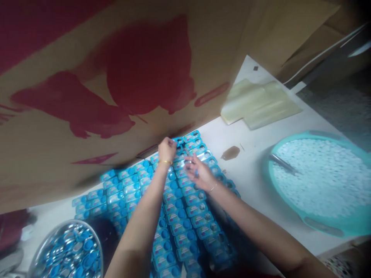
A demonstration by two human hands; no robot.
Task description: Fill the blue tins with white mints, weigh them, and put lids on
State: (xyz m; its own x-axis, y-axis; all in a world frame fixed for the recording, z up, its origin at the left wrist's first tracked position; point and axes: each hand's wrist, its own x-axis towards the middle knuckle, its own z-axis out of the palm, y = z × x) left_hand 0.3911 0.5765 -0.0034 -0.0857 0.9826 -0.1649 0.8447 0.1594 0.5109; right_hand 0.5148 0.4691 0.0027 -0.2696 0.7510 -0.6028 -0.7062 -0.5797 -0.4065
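Observation:
Several rows of small blue packets [176, 216] lie flat on a white table [252, 170]. My left hand [166, 150] reaches to the far end of the rows, its fingers curled shut at the edge of a packet under the cardboard. My right hand [198, 172] hovers just right of it over the packets, fingers partly spread and blurred by motion. Whether it holds anything is unclear.
A big brown cardboard box with red print [116, 85] looms over the far left. A teal basin [319, 181] of small white pieces stands at the right. A metal bowl [66, 251] of blue parts sits near left. Pale plastic sheets [257, 102] lie at the back.

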